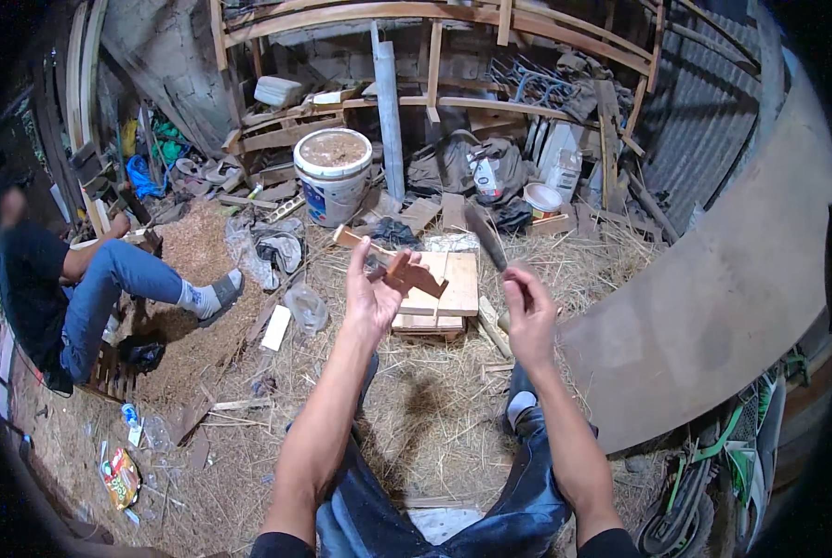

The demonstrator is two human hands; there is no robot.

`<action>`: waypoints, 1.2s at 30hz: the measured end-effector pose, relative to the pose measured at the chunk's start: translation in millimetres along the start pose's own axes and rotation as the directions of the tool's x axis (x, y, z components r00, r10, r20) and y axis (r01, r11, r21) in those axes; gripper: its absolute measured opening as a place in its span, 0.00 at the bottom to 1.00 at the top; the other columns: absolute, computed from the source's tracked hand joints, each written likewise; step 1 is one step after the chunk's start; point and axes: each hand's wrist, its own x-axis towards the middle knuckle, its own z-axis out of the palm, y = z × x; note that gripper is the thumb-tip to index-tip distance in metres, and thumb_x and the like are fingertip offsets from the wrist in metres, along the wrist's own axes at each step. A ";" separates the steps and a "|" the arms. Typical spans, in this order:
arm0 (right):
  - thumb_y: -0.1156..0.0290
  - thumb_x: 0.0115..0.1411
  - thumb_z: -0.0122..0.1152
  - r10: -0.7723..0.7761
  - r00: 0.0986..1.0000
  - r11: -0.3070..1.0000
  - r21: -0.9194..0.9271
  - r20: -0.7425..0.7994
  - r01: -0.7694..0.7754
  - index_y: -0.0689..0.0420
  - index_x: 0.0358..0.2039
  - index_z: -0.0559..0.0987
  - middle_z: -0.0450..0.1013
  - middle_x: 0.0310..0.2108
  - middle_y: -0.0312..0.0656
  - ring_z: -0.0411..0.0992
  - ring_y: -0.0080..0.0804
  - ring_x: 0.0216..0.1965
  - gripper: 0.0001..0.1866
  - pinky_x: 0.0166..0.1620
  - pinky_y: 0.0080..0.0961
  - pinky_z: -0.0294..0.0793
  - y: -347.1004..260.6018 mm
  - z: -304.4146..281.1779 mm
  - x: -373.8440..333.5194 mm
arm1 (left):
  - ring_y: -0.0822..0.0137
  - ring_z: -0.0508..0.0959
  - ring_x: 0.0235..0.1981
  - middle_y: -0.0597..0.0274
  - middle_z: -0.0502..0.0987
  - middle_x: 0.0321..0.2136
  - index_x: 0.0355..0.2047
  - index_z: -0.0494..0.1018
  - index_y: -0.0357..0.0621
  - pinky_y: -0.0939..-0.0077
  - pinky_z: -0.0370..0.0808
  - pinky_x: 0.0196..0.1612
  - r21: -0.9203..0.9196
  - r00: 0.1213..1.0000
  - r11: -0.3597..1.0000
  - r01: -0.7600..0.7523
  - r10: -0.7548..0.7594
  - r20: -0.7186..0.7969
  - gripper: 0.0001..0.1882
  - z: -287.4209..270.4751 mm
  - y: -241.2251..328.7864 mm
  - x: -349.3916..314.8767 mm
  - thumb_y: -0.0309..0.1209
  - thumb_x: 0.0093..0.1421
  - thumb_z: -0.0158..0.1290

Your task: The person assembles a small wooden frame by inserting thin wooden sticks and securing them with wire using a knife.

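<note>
My left hand [376, 299] is closed on a small brown wooden piece [420, 279] with a cut, shaped outline. The piece's paler end sticks out past my fingers to the upper left. In my right hand [532, 314] is a knife-like tool with a dark, flat blade [485, 237] pointing up and away. My fingers cover its grip. Both hands are raised and apart, so blade and wood do not touch. Behind and below the wooden piece stands a low wooden block [460, 281] with a pale, flat top, between my knees and the back wall.
To the left sits another person [118, 279] beside a sawdust heap [197, 251]. A white bucket [334, 177], a grey post [390, 121] and scrap wood stand at the back. A large curved board [704, 316] leans along the right, with a green-and-white bicycle-like frame [741, 456] below.
</note>
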 end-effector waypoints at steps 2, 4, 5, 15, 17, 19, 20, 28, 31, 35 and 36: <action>0.69 0.60 0.55 0.084 0.990 0.995 -0.061 0.110 -0.077 0.63 0.36 0.75 0.71 0.26 0.39 0.66 0.23 0.25 0.10 0.30 0.20 0.66 -18.9 5.6 -4.2 | 0.46 0.72 0.46 0.35 0.67 0.45 0.50 0.53 0.22 0.51 0.71 0.52 -0.109 0.995 0.989 0.099 -0.099 -0.001 0.41 -7.6 -1.7 3.0 0.48 0.52 0.57; 0.68 0.60 0.55 0.127 0.979 0.990 -0.086 0.160 -0.114 0.63 0.35 0.75 0.71 0.25 0.39 0.66 0.23 0.25 0.10 0.29 0.21 0.66 -12.8 11.2 -8.5 | 0.46 0.71 0.47 0.34 0.66 0.46 0.50 0.52 0.22 0.50 0.70 0.53 -0.137 0.991 0.982 0.127 -0.132 -0.025 0.42 -10.8 -5.6 4.1 0.47 0.52 0.57; 0.68 0.60 0.55 0.148 0.972 0.986 -0.100 0.181 -0.132 0.63 0.35 0.75 0.71 0.25 0.39 0.66 0.23 0.24 0.10 0.29 0.21 0.66 -9.7 13.6 -10.2 | 0.45 0.71 0.47 0.34 0.66 0.46 0.50 0.53 0.23 0.50 0.70 0.53 -0.151 0.989 0.979 0.138 -0.143 -0.022 0.42 -10.4 -6.4 4.1 0.47 0.51 0.58; 0.65 0.60 0.56 0.114 0.985 0.993 -0.008 0.131 -0.114 0.63 0.35 0.73 0.71 0.24 0.40 0.66 0.22 0.24 0.12 0.28 0.21 0.66 -8.6 18.1 -11.7 | 0.47 0.72 0.46 0.41 0.69 0.41 0.47 0.58 0.25 0.56 0.71 0.53 -0.108 0.988 0.986 0.125 -0.134 -0.076 0.38 2.4 -8.9 -3.3 0.48 0.50 0.58; 0.64 0.60 0.56 0.129 0.980 0.992 -0.029 0.154 -0.127 0.63 0.34 0.73 0.71 0.25 0.40 0.66 0.23 0.24 0.13 0.28 0.21 0.66 -10.1 16.5 -11.1 | 0.48 0.71 0.46 0.41 0.68 0.42 0.48 0.56 0.24 0.56 0.70 0.53 -0.069 0.992 0.993 0.100 -0.104 -0.067 0.41 2.3 -8.6 -4.3 0.48 0.50 0.59; 0.64 0.61 0.55 0.138 0.977 0.990 -0.033 0.163 -0.135 0.63 0.34 0.73 0.71 0.25 0.40 0.66 0.23 0.24 0.13 0.29 0.21 0.66 -9.3 16.8 -11.2 | 0.49 0.71 0.47 0.41 0.66 0.44 0.50 0.54 0.23 0.58 0.71 0.53 -0.029 0.996 0.997 0.078 -0.079 -0.045 0.43 -0.5 -7.2 -3.7 0.48 0.49 0.59; 0.64 0.61 0.54 0.140 0.977 0.990 -0.027 0.160 -0.137 0.63 0.35 0.73 0.71 0.25 0.40 0.66 0.23 0.25 0.13 0.29 0.21 0.66 -6.1 18.2 -11.8 | 0.49 0.71 0.46 0.41 0.65 0.44 0.50 0.54 0.26 0.57 0.71 0.52 -0.061 0.993 0.994 0.085 -0.090 -0.075 0.41 -2.1 -5.5 -2.2 0.48 0.50 0.59; 0.66 0.65 0.45 0.378 0.856 0.810 0.323 0.352 -0.490 0.63 0.39 0.68 0.66 0.24 0.34 0.62 0.16 0.24 0.12 0.26 0.18 0.64 5.5 34.3 -32.6 | 0.47 0.71 0.47 0.41 0.63 0.48 0.55 0.51 0.36 0.58 0.77 0.46 -0.038 0.984 0.997 0.064 -0.069 -0.162 0.41 -8.2 -7.4 1.6 0.51 0.53 0.55; 0.67 0.65 0.45 0.347 0.871 0.888 0.176 0.348 -0.424 0.64 0.40 0.67 0.67 0.25 0.35 0.63 0.16 0.24 0.12 0.26 0.18 0.65 -3.3 38.3 -34.2 | 0.49 0.71 0.44 0.43 0.63 0.43 0.53 0.51 0.29 0.57 0.78 0.43 -0.007 0.979 1.000 0.004 -0.006 -0.202 0.42 -4.0 -10.7 -3.4 0.51 0.52 0.55; 0.68 0.65 0.46 0.341 0.880 0.916 0.092 0.330 -0.390 0.64 0.41 0.67 0.69 0.27 0.38 0.65 0.19 0.26 0.12 0.28 0.19 0.66 -7.8 41.3 -37.2 | 0.50 0.72 0.42 0.43 0.64 0.41 0.52 0.53 0.28 0.59 0.78 0.43 -0.038 0.993 0.999 0.020 -0.024 -0.116 0.39 -4.2 -11.6 -4.8 0.50 0.54 0.52; 0.68 0.64 0.47 0.332 0.899 0.915 0.134 0.284 -0.380 0.64 0.41 0.68 0.69 0.27 0.39 0.66 0.20 0.27 0.12 0.29 0.19 0.67 -8.6 41.9 -37.5 | 0.50 0.72 0.42 0.43 0.64 0.41 0.51 0.54 0.28 0.59 0.78 0.43 -0.030 0.992 1.000 0.009 -0.012 -0.124 0.39 -2.6 -14.0 -6.4 0.51 0.55 0.52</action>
